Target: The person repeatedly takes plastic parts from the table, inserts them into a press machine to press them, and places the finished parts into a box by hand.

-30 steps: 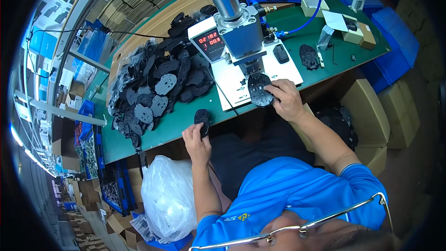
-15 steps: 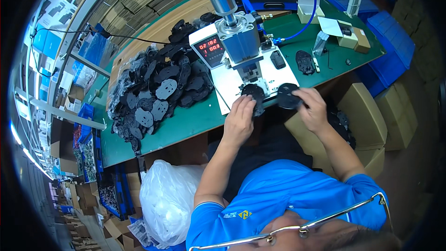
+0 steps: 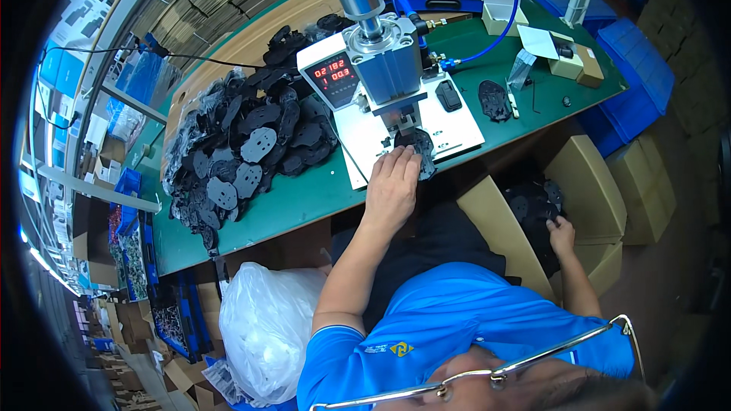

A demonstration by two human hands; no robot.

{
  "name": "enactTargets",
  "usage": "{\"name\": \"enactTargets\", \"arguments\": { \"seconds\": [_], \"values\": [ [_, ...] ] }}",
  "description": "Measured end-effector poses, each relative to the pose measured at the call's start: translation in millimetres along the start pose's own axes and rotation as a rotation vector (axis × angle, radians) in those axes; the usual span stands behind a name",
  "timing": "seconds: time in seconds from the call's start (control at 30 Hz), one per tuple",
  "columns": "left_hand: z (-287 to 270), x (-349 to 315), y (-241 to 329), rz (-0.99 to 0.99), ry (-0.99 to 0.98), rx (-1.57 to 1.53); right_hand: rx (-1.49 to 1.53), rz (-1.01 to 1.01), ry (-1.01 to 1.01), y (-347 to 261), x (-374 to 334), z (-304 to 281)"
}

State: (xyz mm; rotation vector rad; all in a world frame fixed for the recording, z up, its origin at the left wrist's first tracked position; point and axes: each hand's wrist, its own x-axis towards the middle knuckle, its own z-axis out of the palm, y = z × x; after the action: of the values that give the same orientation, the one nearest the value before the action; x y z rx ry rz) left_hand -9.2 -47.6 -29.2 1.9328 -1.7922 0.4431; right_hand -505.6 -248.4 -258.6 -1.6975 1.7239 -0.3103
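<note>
My left hand [image 3: 392,186] is at the front edge of the press's white base, its fingers closed on a black oval plate [image 3: 423,154]. The far end of that plate lies beneath the head of the bench press [image 3: 384,61]. My right hand [image 3: 563,236] is lowered into an open cardboard box [image 3: 590,186] at the right of the bench. Its curled fingers pinch the edge of a black plate [image 3: 539,221]; the rest of it blends into the dark parts around it. More black plates [image 3: 533,196] lie inside the box.
Left of the press, a large heap of black oval plates [image 3: 259,144] covers the green bench [image 3: 293,209]. On the right lie a black part [image 3: 495,100], small open boxes [image 3: 502,9] and a blue air hose [image 3: 495,44]. A white plastic bag [image 3: 266,327] stands below the bench.
My right hand has carried its black plate from beside the press down and right into the cardboard box. The left hand stays on its plate, which sits further under the press head.
</note>
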Motion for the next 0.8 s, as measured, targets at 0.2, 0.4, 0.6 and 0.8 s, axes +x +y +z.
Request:
{"name": "enactTargets", "arguments": {
  "seconds": [0.2,0.4,0.6,0.8],
  "values": [
    [-5,4,4,-0.002,0.012,-0.014,-0.324,-0.24,0.031,-9,9,30],
    [-3,-5,5,-0.062,-0.006,-0.014,0.194,-0.899,-0.035,-270,-53,24],
    [2,-6,7,-0.077,-0.005,-0.019,0.135,-1.405,0.045,-379,-72,38],
    [0,-10,5,-0.089,0.027,-0.04,0.176,-1.476,0.031,-383,-60,79]
  ]
}}
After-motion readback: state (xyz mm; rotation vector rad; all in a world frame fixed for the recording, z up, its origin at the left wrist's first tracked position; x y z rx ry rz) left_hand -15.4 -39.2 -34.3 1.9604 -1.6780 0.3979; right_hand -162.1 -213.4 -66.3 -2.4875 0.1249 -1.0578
